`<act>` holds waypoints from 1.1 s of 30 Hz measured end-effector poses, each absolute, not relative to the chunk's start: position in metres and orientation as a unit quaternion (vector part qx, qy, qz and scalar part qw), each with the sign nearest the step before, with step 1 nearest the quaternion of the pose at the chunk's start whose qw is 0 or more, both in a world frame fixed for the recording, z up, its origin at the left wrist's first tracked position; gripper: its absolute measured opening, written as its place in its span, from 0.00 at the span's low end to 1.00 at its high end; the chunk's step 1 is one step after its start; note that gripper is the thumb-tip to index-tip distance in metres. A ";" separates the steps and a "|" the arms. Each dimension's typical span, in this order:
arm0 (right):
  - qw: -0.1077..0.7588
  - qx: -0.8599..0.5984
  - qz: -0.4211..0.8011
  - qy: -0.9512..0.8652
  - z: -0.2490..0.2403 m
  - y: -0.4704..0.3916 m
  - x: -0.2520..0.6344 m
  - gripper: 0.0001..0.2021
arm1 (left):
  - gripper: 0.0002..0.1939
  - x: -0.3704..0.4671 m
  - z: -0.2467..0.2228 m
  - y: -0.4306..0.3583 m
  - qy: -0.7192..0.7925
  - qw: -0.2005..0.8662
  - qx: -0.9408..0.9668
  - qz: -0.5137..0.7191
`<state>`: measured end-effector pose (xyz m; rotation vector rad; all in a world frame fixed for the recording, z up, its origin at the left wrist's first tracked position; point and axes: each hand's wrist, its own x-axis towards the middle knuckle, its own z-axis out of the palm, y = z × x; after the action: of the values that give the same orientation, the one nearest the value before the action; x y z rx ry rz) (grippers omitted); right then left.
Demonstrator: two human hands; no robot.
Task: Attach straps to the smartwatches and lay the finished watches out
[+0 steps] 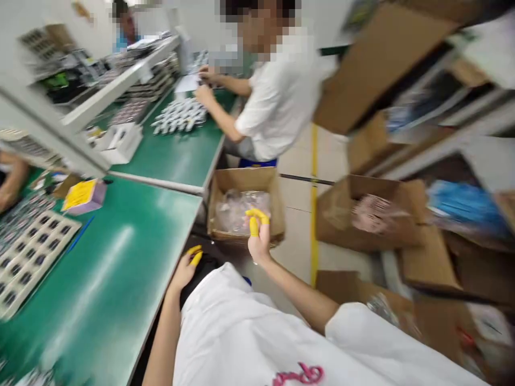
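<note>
Clear plastic (pixel 231 212) is contained in the cardboard box (pixel 278 214), over whose near side the curled right hand (pixel 259 238) is held, the loosely bent left hand (pixel 185 272) being placed to its near left; whether anything is gripped cannot be told.

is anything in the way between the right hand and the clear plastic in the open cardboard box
Nothing visible: the cardboard box is open on top, and the right hand shows in front of it, with the clear plastic in sight beyond. How high the hand is above the plastic is unclear.
</note>
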<state>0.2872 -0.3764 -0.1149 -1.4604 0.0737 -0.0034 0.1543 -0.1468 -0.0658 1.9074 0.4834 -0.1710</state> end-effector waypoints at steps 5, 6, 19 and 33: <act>0.704 -0.698 -0.103 0.079 -0.131 -0.471 0.296 0.15 | 0.32 0.165 -0.073 -0.136 0.196 0.537 0.818 -0.063; 0.702 -0.700 -0.106 0.076 -0.135 -0.477 0.293 0.14 | 0.32 0.166 -0.075 -0.135 0.202 0.535 0.819 -0.058; 0.776 -0.546 0.032 0.313 -0.197 -0.492 0.237 0.27 | 0.22 0.183 -0.073 -0.175 0.057 0.256 0.956 -0.128; 0.791 -0.409 0.230 0.393 -0.151 -0.396 0.319 0.17 | 0.17 0.106 -0.007 -0.148 0.100 0.294 0.930 0.197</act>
<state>0.3191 -0.3961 -0.1507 -0.8805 0.8463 0.4950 0.1060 -0.1479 -0.0067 2.4769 0.2672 0.5234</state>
